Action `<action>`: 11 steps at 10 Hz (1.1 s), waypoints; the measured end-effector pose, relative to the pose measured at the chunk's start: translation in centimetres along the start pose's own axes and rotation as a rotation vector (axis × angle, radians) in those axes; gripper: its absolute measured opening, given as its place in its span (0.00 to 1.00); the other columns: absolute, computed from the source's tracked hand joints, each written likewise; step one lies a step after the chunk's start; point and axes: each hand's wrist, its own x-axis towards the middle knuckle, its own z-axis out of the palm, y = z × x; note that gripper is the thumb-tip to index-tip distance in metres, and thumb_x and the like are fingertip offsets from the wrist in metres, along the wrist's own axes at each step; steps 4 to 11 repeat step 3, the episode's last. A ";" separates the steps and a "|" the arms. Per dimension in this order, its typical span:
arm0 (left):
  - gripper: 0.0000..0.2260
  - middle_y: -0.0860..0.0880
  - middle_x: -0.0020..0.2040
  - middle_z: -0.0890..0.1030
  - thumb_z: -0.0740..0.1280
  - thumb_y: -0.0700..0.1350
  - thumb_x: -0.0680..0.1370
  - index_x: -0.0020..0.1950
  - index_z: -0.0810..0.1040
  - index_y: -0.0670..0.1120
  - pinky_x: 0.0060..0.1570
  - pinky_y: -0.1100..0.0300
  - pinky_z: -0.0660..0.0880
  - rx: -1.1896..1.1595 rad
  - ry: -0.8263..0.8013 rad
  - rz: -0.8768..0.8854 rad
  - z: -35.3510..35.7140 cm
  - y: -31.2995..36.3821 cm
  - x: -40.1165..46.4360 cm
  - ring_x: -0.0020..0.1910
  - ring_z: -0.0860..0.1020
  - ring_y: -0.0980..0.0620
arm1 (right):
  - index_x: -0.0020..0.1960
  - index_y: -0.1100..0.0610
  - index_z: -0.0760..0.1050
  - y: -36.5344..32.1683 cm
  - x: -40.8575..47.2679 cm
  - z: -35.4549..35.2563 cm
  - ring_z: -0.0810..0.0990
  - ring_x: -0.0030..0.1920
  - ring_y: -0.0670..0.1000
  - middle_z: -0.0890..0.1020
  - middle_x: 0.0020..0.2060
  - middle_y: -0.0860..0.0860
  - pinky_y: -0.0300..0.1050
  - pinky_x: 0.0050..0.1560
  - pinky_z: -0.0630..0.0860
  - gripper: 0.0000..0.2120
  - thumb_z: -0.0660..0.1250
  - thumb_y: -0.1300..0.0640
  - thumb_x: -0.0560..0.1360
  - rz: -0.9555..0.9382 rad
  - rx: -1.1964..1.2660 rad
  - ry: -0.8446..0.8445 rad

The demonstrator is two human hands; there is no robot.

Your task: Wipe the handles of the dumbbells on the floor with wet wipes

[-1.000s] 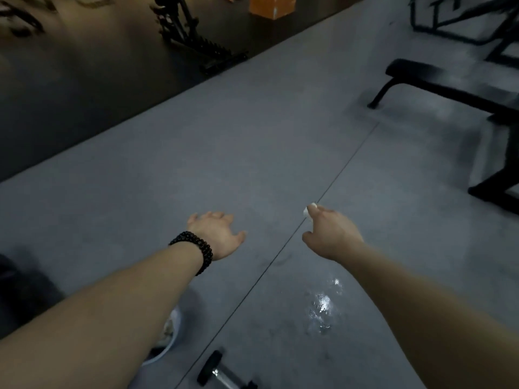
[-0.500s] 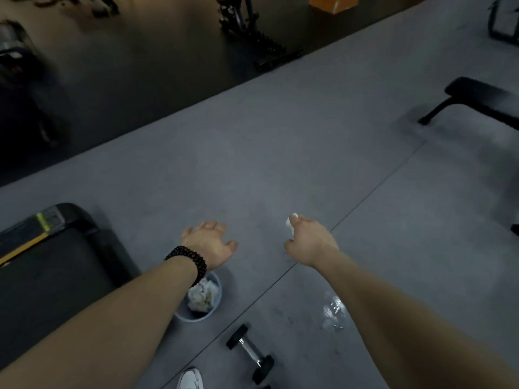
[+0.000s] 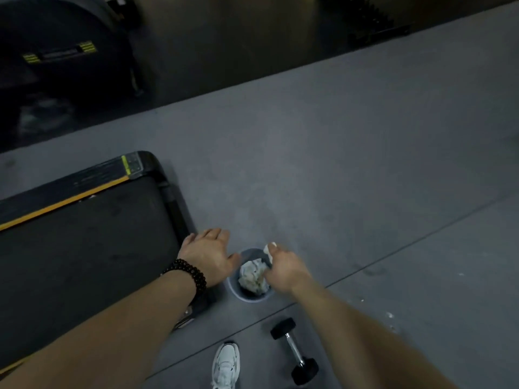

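- Right hand [image 3: 283, 269] is pinching a small white wet wipe [image 3: 269, 250] over the round grey bin [image 3: 249, 297].
- Left hand [image 3: 206, 255] grip is hovering spread, holding nothing.
- Black-ended chrome-handled dumbbell [image 3: 294, 350] is lying on the grey floor [image 3: 337, 169], long axis running near-right to far-left.

Lying underfoot: a grey matte floor [image 3: 323, 164], crossed by a thin seam running diagonally from lower left to upper right. Sitting on it at the left, the black deck of a treadmill [image 3: 84, 242] with a yellow stripe along its edge. Standing just beside that deck's corner, a small round bin [image 3: 250, 297] holding crumpled white wipes [image 3: 252, 276]. Resting nearer the camera, a black-ended dumbbell [image 3: 295, 350] with a chrome handle, and just left of it a white shoe [image 3: 226, 363]. Showing at the right, pale specks [image 3: 389, 315].
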 end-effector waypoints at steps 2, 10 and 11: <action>0.32 0.51 0.81 0.54 0.52 0.64 0.81 0.81 0.52 0.50 0.77 0.47 0.50 -0.046 -0.046 -0.060 4.7 -4.7 2.6 0.79 0.51 0.50 | 0.79 0.54 0.54 0.0 3.6 4.3 0.65 0.73 0.57 0.57 0.79 0.52 0.50 0.68 0.68 0.34 0.62 0.50 0.77 -0.002 0.029 -0.044; 0.32 0.51 0.81 0.54 0.52 0.64 0.81 0.81 0.52 0.49 0.77 0.46 0.50 -0.067 -0.076 -0.056 6.1 -5.2 3.3 0.79 0.51 0.50 | 0.80 0.52 0.50 -0.1 4.3 4.9 0.58 0.76 0.56 0.49 0.80 0.51 0.50 0.71 0.64 0.37 0.63 0.53 0.76 -0.041 0.058 -0.081; 0.32 0.51 0.81 0.54 0.52 0.64 0.81 0.81 0.52 0.49 0.77 0.46 0.50 -0.067 -0.076 -0.056 6.1 -5.2 3.3 0.79 0.51 0.50 | 0.80 0.52 0.50 -0.1 4.3 4.9 0.58 0.76 0.56 0.49 0.80 0.51 0.50 0.71 0.64 0.37 0.63 0.53 0.76 -0.041 0.058 -0.081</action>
